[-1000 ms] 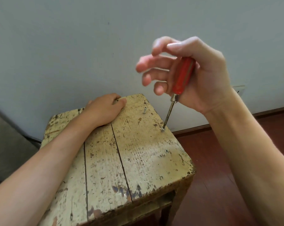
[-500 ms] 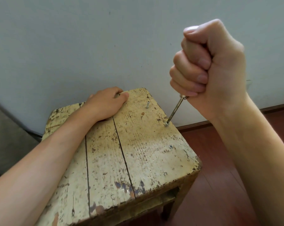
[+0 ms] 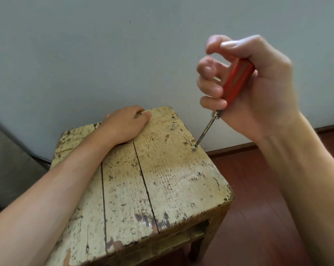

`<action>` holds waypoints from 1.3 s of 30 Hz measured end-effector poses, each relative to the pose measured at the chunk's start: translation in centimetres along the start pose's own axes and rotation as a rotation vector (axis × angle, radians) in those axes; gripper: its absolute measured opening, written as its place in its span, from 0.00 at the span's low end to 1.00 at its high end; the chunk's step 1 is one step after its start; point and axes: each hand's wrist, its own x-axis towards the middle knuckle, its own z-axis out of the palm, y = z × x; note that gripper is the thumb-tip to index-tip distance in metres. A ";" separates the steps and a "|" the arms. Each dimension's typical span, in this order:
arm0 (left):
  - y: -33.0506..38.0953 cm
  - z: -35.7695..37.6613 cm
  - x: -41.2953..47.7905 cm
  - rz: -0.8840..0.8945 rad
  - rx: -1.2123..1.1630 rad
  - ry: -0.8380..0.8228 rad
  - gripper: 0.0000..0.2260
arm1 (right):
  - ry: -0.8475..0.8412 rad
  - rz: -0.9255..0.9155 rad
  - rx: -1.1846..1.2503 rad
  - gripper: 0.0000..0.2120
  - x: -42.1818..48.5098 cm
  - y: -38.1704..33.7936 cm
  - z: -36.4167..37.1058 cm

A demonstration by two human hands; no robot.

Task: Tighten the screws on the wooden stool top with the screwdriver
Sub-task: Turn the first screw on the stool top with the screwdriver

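On the stool top (image 3: pixel 171 181), left hand (image 3: pixel 125 125) grips its edge; right hand (image 3: pixel 258 89) clasps screwdriver (image 3: pixel 236 83) (tip on screw (image 3: pixel 194 149))

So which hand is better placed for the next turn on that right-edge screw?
Right. The right hand holds the red screwdriver, tip on the screw. The left hand holds the stool top at its far edge, apart from the screw.

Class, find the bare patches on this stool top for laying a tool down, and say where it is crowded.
Free: the near half of the stool top, between the left forearm and the right edge, nearer than the flush screw. Crowded: the far end, with the left hand, raised screw and screwdriver.
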 end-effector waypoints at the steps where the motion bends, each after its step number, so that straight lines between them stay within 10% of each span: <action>1: 0.0 0.0 0.0 -0.001 0.002 -0.002 0.20 | -0.065 0.016 0.001 0.11 0.4 -0.1 -0.3; 10: -0.4 0.1 0.3 -0.001 0.002 -0.011 0.22 | -0.284 0.110 -0.021 0.25 1.4 0.3 0.8; 25: -0.2 0.2 0.1 -0.005 -0.009 0.000 0.21 | 0.627 -0.220 -0.030 0.22 -0.4 1.9 3.0; 31: -0.2 0.1 0.1 -0.008 -0.009 0.002 0.22 | 0.069 -0.021 -0.002 0.09 0.1 0.4 0.0; 39: -0.4 0.3 0.4 -0.003 0.003 0.001 0.22 | -0.348 0.087 0.045 0.16 2.0 0.4 0.1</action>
